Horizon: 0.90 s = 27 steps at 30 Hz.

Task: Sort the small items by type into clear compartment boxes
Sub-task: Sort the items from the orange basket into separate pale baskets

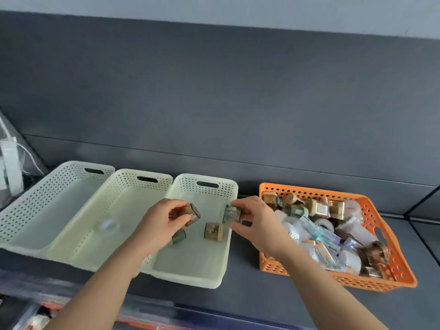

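At the far left edge, some white gear with cables (10,160) sits behind the row. Three pale perforated baskets stand side by side on the dark grey counter (247,296), their rims touching or overlapping. The first pale basket (35,198) shows only its bare floor. The second pale basket (129,184) holds one small clear round piece (108,226); it is too faint to say what it is.

The left hand (162,222) hangs over the near left part of the third pale basket (185,186), with fingers and thumb curled round a dark block (193,214), held tilted above the floor. Just below the hand a small green jar (178,236) lies on the basket floor, and to its right a patterned block (213,231) lies there too.

The right hand (258,225) reaches across that basket's right rim, pinching a green-patterned block (231,214) between thumb and fingertips, above the inner edge.

Well apart to the right stands the orange basket (372,220), crowded with mixed items: cork-topped jars (316,207) along its far wall, and white rolls and small printed boxes (328,236) heaped nearer.
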Each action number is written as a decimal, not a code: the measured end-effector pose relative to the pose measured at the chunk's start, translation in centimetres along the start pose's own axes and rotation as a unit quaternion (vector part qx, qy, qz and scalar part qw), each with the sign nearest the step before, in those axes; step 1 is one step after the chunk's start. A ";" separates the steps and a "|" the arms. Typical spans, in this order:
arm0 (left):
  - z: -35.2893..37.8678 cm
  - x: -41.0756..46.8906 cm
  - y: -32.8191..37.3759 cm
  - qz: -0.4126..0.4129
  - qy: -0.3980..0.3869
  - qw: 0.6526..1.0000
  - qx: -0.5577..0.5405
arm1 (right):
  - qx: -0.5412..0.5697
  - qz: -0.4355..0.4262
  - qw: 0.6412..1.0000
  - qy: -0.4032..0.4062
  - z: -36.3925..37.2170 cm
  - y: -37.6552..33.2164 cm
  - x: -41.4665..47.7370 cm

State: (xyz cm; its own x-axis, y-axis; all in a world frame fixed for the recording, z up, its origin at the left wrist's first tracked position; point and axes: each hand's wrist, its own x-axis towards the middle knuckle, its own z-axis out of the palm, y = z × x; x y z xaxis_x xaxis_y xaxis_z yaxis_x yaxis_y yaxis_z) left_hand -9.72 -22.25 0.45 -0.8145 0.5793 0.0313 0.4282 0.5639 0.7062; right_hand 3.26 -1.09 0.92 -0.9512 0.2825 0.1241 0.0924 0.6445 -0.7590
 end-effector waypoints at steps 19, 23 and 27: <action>-0.3 8.3 -3.8 0.181 -0.110 0.912 0.351 | -0.345 0.008 0.933 -0.106 4.5 0.1 6.6; 0.1 8.1 -3.1 0.210 -0.060 0.922 0.321 | -0.287 -0.001 0.957 -0.038 2.7 -0.3 4.8; 1.5 7.1 0.8 0.266 0.014 0.937 0.224 | -0.235 0.031 0.971 0.014 -1.5 -0.2 1.1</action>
State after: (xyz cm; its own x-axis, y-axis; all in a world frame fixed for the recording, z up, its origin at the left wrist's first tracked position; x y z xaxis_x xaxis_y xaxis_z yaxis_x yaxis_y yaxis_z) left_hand -14.56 -16.80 0.21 -0.4462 0.8369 0.3170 0.8931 0.3938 0.2175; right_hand 2.66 0.09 2.17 -0.9317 0.3463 0.1095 0.2799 0.8767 -0.3912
